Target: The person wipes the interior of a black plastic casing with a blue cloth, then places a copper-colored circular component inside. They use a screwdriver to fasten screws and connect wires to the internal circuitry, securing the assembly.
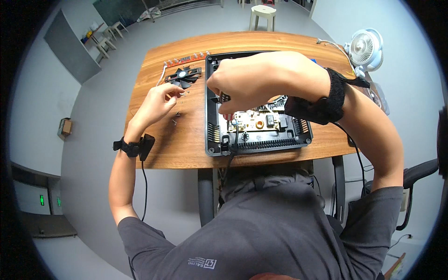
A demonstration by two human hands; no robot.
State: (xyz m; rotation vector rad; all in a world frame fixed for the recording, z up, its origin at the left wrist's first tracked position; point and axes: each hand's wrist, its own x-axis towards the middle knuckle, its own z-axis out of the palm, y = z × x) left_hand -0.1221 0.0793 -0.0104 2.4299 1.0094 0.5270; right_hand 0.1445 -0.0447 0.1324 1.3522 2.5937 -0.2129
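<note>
On the table stands a black plastic housing (305,140), its inside exposed. A yellowish circuit board (252,122) sits in it, and a round coil (278,99) shows partly beneath my right wrist. My right hand (247,81) is over the housing's left side, closed around a screwdriver (227,116) with a red and dark handle; its tip is hidden. My left hand (161,100) hovers left of the housing, thumb and fingertips pinched together. Whatever they hold is too small to make out. Small screws (175,122) lie on the wood below that hand.
A black fan (183,77) and a narrow orange circuit board (186,59) with a white cable lie at the wooden table's (163,158) far left. A white desk fan (366,49) stands off the right corner. Beyond the table is a white stool (262,14).
</note>
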